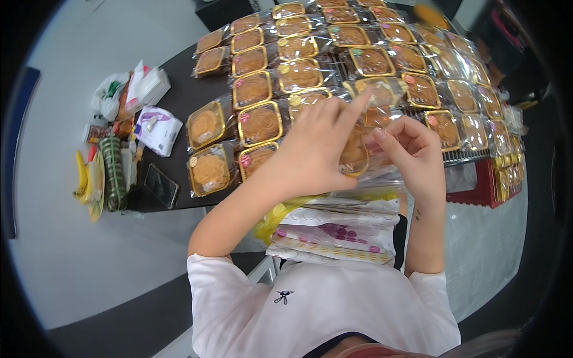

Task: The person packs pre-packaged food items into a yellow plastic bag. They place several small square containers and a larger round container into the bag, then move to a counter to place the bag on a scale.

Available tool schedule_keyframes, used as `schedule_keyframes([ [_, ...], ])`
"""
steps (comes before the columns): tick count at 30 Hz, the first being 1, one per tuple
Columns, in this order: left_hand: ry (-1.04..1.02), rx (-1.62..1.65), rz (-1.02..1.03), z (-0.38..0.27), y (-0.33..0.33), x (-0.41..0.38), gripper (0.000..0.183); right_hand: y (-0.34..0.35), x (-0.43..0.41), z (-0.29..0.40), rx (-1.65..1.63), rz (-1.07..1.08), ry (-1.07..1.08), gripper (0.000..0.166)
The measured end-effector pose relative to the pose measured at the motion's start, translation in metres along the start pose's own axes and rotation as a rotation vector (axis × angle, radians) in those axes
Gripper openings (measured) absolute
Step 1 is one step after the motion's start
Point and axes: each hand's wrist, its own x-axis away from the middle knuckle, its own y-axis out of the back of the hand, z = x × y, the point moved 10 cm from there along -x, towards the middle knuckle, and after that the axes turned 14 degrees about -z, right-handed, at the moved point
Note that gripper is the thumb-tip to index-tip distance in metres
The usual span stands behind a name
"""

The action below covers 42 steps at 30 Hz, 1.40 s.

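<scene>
Before me a clear plastic-wrapped mooncake in a gold-rimmed tray (356,154) lies partly under my hands. My left hand (320,145) spreads over its left side, palm down, index finger stretched out towards a piece of clear wrap. My right hand (414,154) pinches the clear wrapping at its right side between thumb and index finger. Just beyond my fingers is another clear packet (378,89). Rows of wrapped mooncakes (259,123) surround my hands, many with small round stickers. Sheets of round stickers (335,237) rest in my lap with a yellow plastic bag (268,223).
On the dark table's left edge lie a phone (161,185), a tissue packet (157,129), a leaf-wrapped roll (113,172) and bananas (83,176). A red crate (481,185) stands at the right beside stacked gold packages (508,174). Another person (503,38) is at the far right.
</scene>
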Motion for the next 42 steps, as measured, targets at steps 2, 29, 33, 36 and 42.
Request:
schedule_keyframes([
  [2,-0.077,-0.087,-0.13,0.01,0.034,0.003,0.111,-0.013,-0.005,0.021,-0.003,-0.021,0.118,0.01],
  [29,0.387,-0.057,-0.013,0.308,0.154,0.024,0.07,0.112,0.038,-0.029,0.295,-0.243,0.042,0.018],
  [33,0.081,-0.004,-0.811,0.125,0.228,0.083,0.039,0.141,0.057,-0.063,0.288,-0.265,-0.029,0.017],
  [36,-0.585,0.295,-1.118,-0.018,0.24,0.174,0.037,0.143,0.065,-0.098,0.243,-0.223,-0.111,0.017],
  [42,-0.785,0.231,-1.154,-0.147,0.193,0.162,0.014,0.133,0.091,-0.123,0.345,-0.104,-0.181,0.017],
])
